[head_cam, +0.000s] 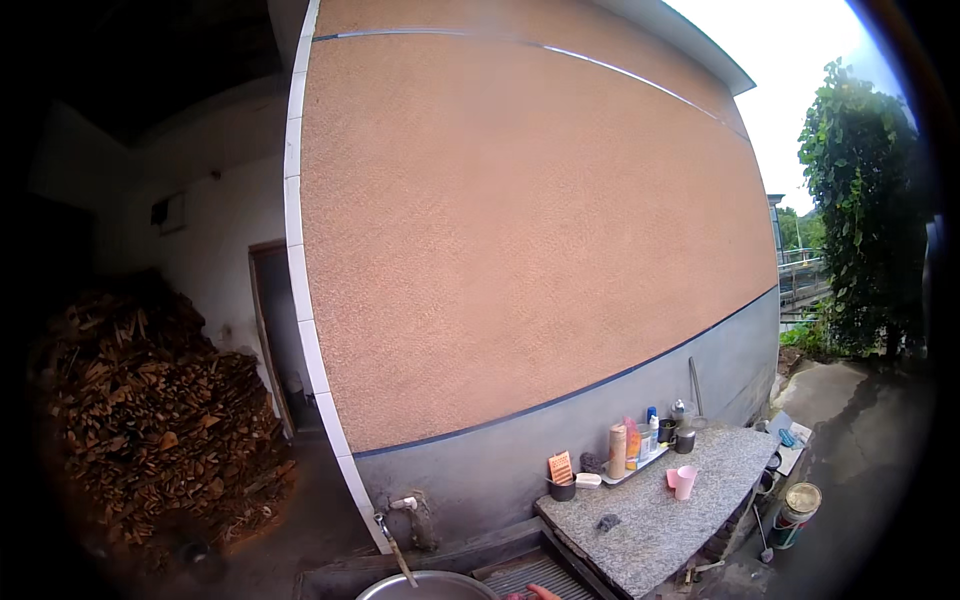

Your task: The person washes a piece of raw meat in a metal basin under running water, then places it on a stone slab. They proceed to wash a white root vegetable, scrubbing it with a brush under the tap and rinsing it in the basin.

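At the bottom edge a few fingertips of my right hand (541,593) show beside the rim of a metal basin (427,577). A small reddish patch lies by the fingers; I cannot tell what it is, and the rest of the hand is cut off. My left hand is out of view. Above the basin a tap (381,519) on the wall carries a short hose (403,564) that reaches down to the basin's rim. Right of the basin is a ridged washboard slab (536,574) within the dark sink surround (559,541).
A granite counter (645,536) bears a pink cup (685,482), a dark scouring pad (608,522), an orange grater (560,468) in a dark pot, and a tray (634,474) of bottles. A lidded bucket (796,516) stands to the right. Firewood (172,420) is piled at left.
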`<state>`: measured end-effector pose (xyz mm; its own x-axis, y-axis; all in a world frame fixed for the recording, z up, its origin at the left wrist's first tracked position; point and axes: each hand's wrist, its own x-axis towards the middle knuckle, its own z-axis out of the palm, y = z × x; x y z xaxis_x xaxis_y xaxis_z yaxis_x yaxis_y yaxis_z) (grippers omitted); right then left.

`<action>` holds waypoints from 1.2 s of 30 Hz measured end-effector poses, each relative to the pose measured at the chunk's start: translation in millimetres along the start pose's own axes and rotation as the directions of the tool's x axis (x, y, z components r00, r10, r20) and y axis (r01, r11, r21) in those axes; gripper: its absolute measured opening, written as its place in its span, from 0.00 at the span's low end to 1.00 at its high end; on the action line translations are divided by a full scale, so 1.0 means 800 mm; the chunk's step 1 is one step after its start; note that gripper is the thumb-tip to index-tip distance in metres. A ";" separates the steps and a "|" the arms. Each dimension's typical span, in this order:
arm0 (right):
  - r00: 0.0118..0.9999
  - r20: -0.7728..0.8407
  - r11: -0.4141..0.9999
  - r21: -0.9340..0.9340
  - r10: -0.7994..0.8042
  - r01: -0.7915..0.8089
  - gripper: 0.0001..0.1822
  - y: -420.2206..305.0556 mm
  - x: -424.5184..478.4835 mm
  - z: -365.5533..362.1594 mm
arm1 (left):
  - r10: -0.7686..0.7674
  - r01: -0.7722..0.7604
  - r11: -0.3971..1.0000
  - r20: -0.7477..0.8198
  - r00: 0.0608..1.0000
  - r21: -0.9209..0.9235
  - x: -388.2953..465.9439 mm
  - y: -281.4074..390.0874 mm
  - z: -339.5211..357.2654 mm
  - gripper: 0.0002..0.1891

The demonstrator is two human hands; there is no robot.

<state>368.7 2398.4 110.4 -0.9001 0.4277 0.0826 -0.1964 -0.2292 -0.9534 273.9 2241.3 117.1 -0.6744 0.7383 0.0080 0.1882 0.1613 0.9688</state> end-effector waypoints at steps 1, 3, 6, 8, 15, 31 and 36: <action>0.990 -0.074 0.990 -0.090 -0.117 0.111 0.34 -0.014 -0.015 0.016 | -0.003 0.003 1.000 0.001 1.000 -0.002 -0.004 0.004 -0.004 0.24; 0.968 0.086 0.906 -0.339 -0.237 0.252 0.36 -0.010 -0.006 0.010 | 0.001 -0.001 1.000 0.017 1.000 -0.003 -0.009 0.015 -0.011 0.24; 0.945 0.252 0.947 -0.186 -0.210 0.260 0.35 0.000 0.022 0.020 | 0.011 -0.011 1.000 0.039 0.999 -0.001 -0.014 0.022 -0.022 0.25; 0.946 0.282 0.987 0.010 -0.159 0.163 0.31 0.003 0.027 0.040 | 0.014 -0.014 1.000 0.041 0.999 0.003 -0.020 0.023 -0.034 0.25; 0.992 0.126 0.998 -0.057 -0.008 0.016 0.13 0.068 0.056 0.110 | 0.025 -0.025 1.000 0.020 0.999 0.001 -0.040 0.021 -0.063 0.27; 0.989 0.132 0.894 -0.448 0.072 -0.005 0.12 0.142 0.089 0.180 | 0.050 -0.045 0.999 -0.315 0.948 0.025 -0.154 0.037 -0.106 0.31; 0.912 0.249 0.905 -0.362 0.327 -0.226 0.17 0.157 0.065 0.182 | 0.107 0.097 0.900 -0.432 0.896 0.425 -0.138 -0.063 -0.106 0.32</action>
<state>240.4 2264.3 37.1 -0.9816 0.0973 -0.1641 0.1661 0.0127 -0.9860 278.2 2096.2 88.7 -0.8922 0.3956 0.2180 0.4071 0.4950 0.7676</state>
